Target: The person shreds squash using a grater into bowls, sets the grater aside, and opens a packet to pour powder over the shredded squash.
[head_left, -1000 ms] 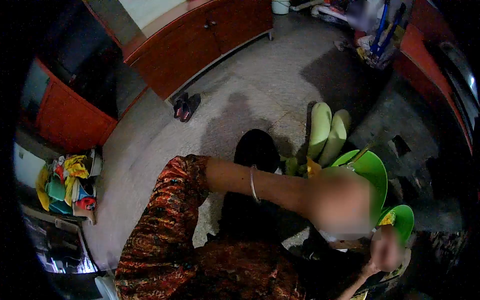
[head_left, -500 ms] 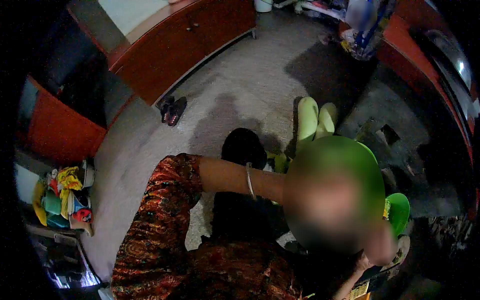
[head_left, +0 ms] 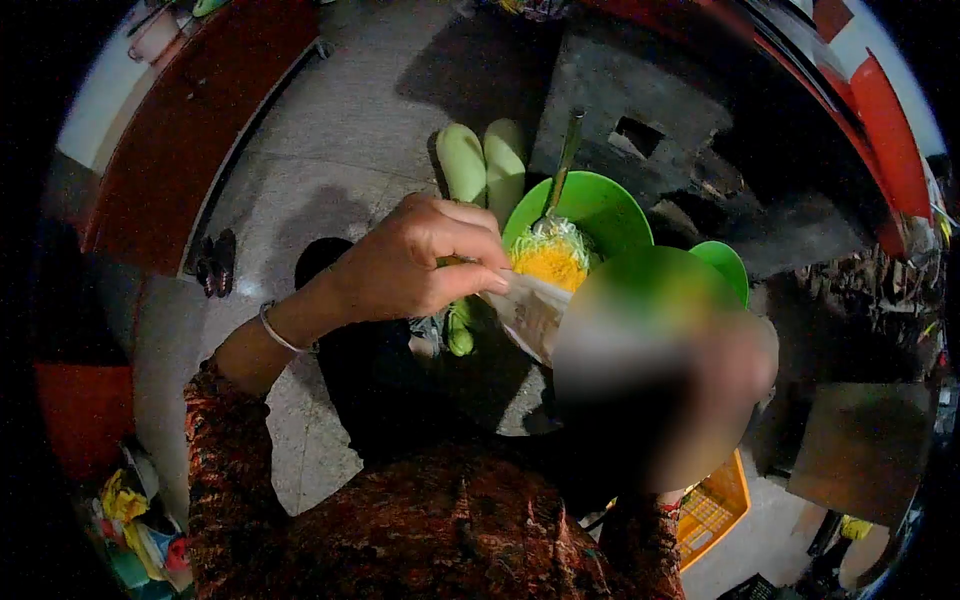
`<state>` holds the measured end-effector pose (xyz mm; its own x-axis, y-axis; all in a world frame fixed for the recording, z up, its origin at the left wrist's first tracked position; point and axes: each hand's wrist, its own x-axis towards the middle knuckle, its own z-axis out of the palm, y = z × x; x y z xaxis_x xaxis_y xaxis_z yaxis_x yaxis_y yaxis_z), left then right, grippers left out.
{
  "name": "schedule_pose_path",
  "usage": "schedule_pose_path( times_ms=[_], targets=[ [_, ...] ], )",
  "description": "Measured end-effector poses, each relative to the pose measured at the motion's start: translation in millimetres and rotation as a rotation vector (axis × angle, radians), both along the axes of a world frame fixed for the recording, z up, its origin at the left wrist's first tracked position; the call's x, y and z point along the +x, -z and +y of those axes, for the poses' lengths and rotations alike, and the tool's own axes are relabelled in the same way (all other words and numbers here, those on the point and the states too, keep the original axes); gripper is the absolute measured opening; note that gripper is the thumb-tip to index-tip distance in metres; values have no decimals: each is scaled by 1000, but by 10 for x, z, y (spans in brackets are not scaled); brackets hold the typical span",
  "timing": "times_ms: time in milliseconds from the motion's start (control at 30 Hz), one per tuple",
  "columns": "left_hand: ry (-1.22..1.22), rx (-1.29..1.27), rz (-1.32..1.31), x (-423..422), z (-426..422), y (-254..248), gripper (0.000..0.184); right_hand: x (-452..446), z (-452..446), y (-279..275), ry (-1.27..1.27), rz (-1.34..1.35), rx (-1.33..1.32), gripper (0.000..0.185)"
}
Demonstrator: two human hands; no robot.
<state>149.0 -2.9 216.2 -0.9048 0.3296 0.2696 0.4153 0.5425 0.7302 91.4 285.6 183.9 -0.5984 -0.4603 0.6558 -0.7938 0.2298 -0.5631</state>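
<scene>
My left hand (head_left: 430,255) is closed in a pinch on the edge of a whitish packet (head_left: 538,312). Just past my fingertips is a green bowl (head_left: 618,205) holding pale green shreds with a yellow heap (head_left: 550,262) on them. A metal spoon (head_left: 567,155) leans upright in this bowl. My right hand (head_left: 738,375) is to the right, smeared by a blurred patch, so its fingers and anything in them cannot be made out. The far end of the packet runs into that blur. A second green container (head_left: 722,265) shows beside it.
Two pale green gourds (head_left: 463,165) lie beyond the bowl, and a smaller green vegetable (head_left: 460,328) is below my left hand. An orange crate (head_left: 720,510) stands at lower right. Dark shoes (head_left: 216,265) lie on the floor near a brown cabinet (head_left: 190,110).
My view has swung, bringing the bowl, spoon and yellow heap into sight. My left hand, hidden by blur before, now shows pinching the packet. The right hand stays blurred.
</scene>
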Motion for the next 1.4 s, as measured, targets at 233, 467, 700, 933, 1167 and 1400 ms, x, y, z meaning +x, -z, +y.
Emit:
schedule_pose_path(
  times_ms=[233, 467, 700, 933, 1167, 1400],
  targets=[
    [100, 91, 247, -8, 208, 82, 5, 130, -85, -229, -43, -31, 68, 27],
    [119, 25, 242, -31, 366, 192, 6, 142, -108, -427, -125, -10, 252, 30],
    [125, -52, 266, -55, 398, 258, 5, 66, -329, -479, -219, 131, 511, 28],
    [27, 49, 246, -106, 281, 315, 7, -143, -577, -203, -304, 154, 535, 23],
    [-39, 248, 83, -89, 72, 469, 17, -195, -579, -91, -308, 155, 605, 26],
    [-90, 282, 20, 41, -199, 547, 27, -355, -511, -122, -321, 155, 540, 23]
  ],
)
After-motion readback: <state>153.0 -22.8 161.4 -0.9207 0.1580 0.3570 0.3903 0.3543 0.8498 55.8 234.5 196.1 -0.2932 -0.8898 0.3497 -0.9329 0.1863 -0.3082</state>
